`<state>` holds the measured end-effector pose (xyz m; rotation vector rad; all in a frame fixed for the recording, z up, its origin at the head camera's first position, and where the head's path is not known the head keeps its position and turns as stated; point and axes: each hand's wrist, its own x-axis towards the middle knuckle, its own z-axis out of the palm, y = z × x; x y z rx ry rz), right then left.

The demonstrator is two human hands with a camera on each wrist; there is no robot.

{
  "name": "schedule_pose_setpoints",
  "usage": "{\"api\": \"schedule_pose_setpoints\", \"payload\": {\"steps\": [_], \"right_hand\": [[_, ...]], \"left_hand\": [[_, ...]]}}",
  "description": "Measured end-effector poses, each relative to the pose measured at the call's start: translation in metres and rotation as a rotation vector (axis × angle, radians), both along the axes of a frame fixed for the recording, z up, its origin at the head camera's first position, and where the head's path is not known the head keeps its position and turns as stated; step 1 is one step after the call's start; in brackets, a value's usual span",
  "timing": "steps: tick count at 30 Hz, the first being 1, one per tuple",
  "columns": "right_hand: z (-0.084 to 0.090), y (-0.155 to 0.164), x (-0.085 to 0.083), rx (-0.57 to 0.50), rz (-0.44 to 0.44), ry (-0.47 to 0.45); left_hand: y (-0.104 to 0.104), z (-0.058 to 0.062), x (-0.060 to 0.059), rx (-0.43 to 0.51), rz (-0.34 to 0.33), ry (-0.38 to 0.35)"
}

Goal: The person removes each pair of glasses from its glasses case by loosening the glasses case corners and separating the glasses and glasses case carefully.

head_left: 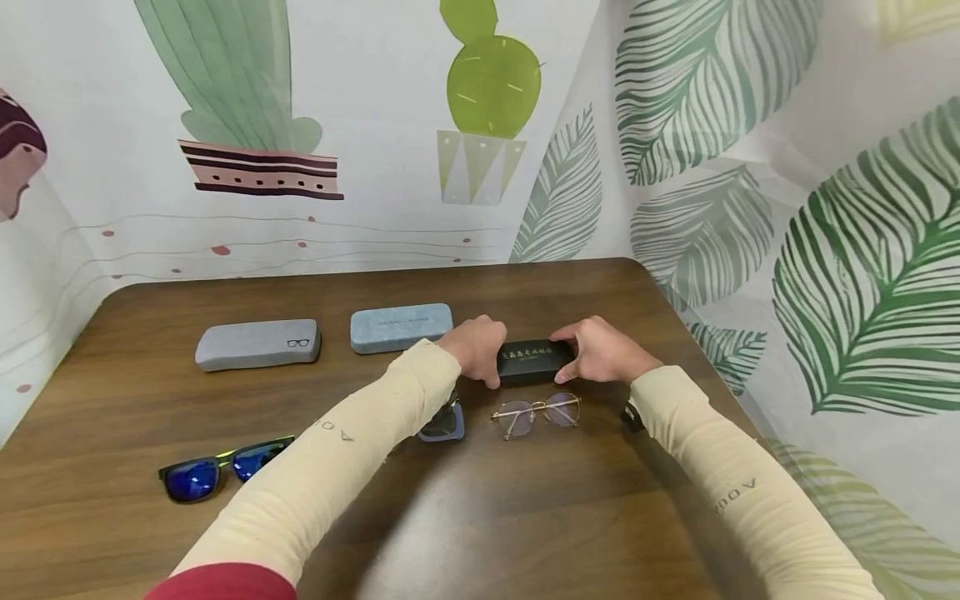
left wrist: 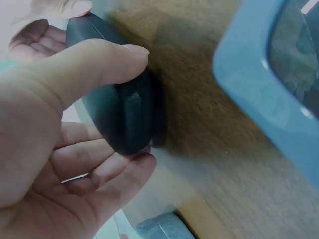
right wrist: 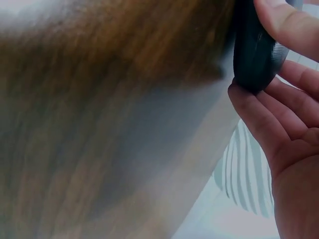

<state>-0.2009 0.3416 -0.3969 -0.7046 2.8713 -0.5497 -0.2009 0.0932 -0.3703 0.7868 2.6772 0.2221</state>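
Between my two hands is a black glasses case point(head_left: 534, 362) with gold lettering on its lid. My left hand point(head_left: 476, 348) grips its left end; in the left wrist view the thumb lies over one side of the case point(left wrist: 119, 109) and the fingers are behind it. At the opposite end, my right hand point(head_left: 606, 350) holds the case point(right wrist: 251, 55) between thumb and fingers. The case looks closed. Just in front of it lie thin gold-framed eyeglasses point(head_left: 537, 414). Blue-framed sunglasses point(head_left: 444, 423) are partly hidden under my left forearm.
A light blue glasses case point(head_left: 401, 327) and a grey one point(head_left: 258, 344) stand at the back of the wooden table point(head_left: 525, 517). Sunglasses with blue mirrored lenses point(head_left: 193, 480) lie at the left. A small black object point(head_left: 632, 417) is partly behind my right sleeve.
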Motion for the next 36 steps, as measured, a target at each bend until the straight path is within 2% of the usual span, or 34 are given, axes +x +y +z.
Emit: {"api": "schedule_pose_setpoints", "payload": {"steps": [7, 14, 20, 25, 36], "right_hand": [[0.005, -0.002, 0.0, 0.058, 0.034, 0.034], [0.014, 0.0, -0.008, 0.08, 0.017, 0.035], [0.021, -0.002, -0.021, 0.078, 0.001, 0.054], [0.023, -0.003, -0.033, 0.082, -0.013, 0.069], [0.02, -0.006, -0.058, 0.118, -0.078, 0.003]], "left_hand": [[0.001, -0.001, -0.005, 0.01, 0.0, 0.012], [0.003, 0.0, -0.016, 0.03, 0.006, 0.014], [0.003, 0.005, -0.03, 0.028, 0.039, 0.04], [0.005, 0.006, -0.036, 0.018, 0.072, 0.066], [0.007, -0.004, -0.049, -0.018, 0.106, 0.125]]}}
